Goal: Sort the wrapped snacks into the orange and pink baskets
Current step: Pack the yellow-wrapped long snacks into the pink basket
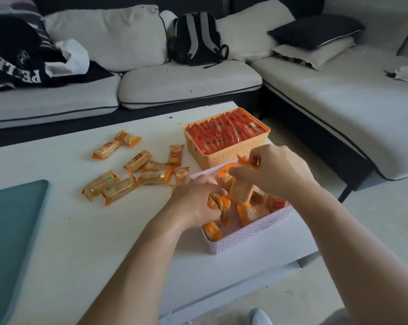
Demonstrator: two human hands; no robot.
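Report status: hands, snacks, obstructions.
Left hand grips a cracker pack in the pink basket. Right hand pinches second pack above it. Loose packs lie on table; nothing in the way.

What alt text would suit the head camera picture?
A left hand and a right hand each grip a biscuit pack in a pink basket on a white table. Behind, an orange basket holds red packs; more biscuit packs lie loose.

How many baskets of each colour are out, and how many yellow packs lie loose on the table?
Orange basket: 1
Pink basket: 1
Loose yellow packs on the table: 9
Total: 11
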